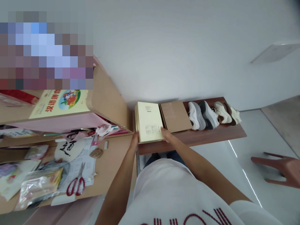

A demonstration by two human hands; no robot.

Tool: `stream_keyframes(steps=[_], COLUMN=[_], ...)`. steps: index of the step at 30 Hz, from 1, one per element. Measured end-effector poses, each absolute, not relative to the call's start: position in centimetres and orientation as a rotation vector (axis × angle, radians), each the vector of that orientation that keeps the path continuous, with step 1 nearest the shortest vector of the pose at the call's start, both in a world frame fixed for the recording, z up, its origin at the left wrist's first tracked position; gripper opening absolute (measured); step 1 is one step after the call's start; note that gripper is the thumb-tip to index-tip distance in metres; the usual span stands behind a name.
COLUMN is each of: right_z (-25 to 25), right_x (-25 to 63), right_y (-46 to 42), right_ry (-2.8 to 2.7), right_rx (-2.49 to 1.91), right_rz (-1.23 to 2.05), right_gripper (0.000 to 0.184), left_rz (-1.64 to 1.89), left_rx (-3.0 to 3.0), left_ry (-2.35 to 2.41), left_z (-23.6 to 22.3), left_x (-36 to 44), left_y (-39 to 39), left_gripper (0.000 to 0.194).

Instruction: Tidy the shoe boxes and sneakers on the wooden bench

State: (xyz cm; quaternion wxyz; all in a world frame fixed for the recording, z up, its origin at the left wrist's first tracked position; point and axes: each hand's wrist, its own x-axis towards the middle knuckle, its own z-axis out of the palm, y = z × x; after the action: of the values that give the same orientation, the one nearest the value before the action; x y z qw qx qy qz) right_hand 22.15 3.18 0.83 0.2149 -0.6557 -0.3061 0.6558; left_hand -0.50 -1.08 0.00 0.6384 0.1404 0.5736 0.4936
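hands grip the cream box between them, left hand and right hand closed on its near corners.

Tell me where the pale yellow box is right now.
In the head view, the pale yellow box lies at the left end of the low wooden shelf, between the pink cabinet and a brown cardboard box, with the left hand and right hand at its near corners.

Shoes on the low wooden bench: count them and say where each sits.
4, in a row at the bench's right end: white shoe, grey-soled shoe, cream shoe, last cream shoe. More may hide behind.
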Motion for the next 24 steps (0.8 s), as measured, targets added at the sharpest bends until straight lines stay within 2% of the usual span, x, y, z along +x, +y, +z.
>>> stream_keyframes(steps=[4,12,18,24], right_z=[1.4,3.2,5.0,6.5], right_x=[22.2,21.6,19.9,18.8], right_y=[3.0,1.6,0.6,0.2], right_ry=[-0.877,-1.304,-1.404,-1.361], right_rx=[-1.874,-1.809,-1.828,-1.611], right_rz=[1.763,1.320,1.275,1.377], right_gripper=[0.055,0.063,0.061,0.067], left_rz=[1.047,1.035,1.069,1.118], left_rx=[0.289,0.115,0.181,0.335], left_ry=[1.389,1.311,1.233,1.341], left_z=[1.2,3.7,6.1,7.6], left_x=[-0.6,0.6,1.1,1.7], left_y=[-2.6,-3.3,-3.0,-2.9], left_gripper=[0.052,0.054,0.057,0.055])
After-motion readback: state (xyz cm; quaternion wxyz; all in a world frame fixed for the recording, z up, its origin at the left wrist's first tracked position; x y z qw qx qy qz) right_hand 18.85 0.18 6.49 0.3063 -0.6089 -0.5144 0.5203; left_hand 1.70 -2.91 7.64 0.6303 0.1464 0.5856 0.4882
